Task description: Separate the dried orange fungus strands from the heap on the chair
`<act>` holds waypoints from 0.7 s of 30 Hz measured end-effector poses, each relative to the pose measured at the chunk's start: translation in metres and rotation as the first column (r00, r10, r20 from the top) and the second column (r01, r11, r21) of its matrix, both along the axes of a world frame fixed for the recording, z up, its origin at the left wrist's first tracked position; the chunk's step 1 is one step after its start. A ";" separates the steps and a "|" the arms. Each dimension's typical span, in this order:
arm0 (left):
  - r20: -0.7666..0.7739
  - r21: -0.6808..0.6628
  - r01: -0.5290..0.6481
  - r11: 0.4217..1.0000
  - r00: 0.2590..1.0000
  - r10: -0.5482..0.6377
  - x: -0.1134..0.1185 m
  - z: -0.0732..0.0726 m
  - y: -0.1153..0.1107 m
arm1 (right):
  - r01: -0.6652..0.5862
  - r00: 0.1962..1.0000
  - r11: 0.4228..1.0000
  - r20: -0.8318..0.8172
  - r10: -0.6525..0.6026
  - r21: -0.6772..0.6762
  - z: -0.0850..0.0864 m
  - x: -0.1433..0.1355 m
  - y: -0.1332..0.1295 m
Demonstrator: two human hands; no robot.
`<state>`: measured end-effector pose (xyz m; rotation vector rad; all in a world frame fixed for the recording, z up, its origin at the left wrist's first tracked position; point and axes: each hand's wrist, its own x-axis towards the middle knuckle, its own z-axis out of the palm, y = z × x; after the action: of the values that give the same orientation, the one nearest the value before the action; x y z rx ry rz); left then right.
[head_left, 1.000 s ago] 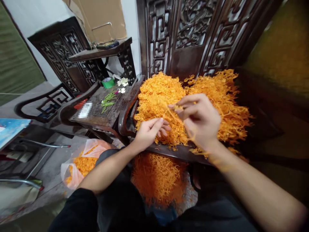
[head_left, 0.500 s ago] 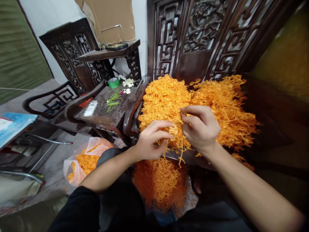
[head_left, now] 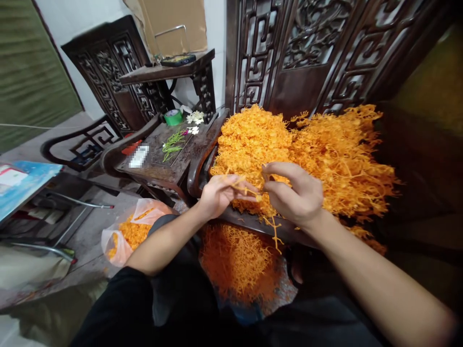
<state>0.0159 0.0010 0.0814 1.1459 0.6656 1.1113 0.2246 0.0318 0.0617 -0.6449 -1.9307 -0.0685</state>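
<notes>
My left hand is closed around a thin orange branched sprig, which lies across its fingers toward the right. My right hand faces it from a short way off, its fingers bent in a pinch. Whatever lies between the right fingertips is too small to make out. Behind both hands rises a large heap of orange branched sprigs on a dark wooden chair seat. Below the hands sits a mass of loose orange stems in a container between the knees.
To the left, a clear plastic bag with orange pieces stands on the floor. A second carved chair bears green tape, green stems and white flowers. A phone lies on the small side table.
My left hand has turned palm-up, and the sprig now lies across its fingers. My right hand has shifted slightly left. The whole view has shifted a little.
</notes>
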 end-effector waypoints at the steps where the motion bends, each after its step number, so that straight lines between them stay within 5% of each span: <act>1: 0.005 -0.042 0.019 0.999 1.000 -0.019 0.002 -0.001 0.000 | -0.001 1.000 1.000 -0.011 0.001 -0.024 0.001 -0.002 -0.002; 8: -0.095 -0.100 0.140 0.985 0.984 -0.149 0.010 -0.006 -0.005 | 0.035 0.999 0.989 -0.007 -0.037 -0.141 0.007 -0.006 -0.004; 16: -0.019 -0.146 0.053 0.988 0.998 -0.057 0.013 -0.006 0.000 | -0.106 0.991 0.992 -0.093 0.100 -0.065 0.000 -0.008 -0.007; 21: -0.025 -0.018 -0.161 0.987 0.987 0.160 0.012 -0.011 0.001 | -0.095 0.995 0.992 0.004 0.095 0.078 -0.002 -0.011 -0.001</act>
<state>0.0278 0.0024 0.0705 1.1051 0.7969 1.2256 0.2133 0.0311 0.0592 -0.5001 -1.9463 -0.0842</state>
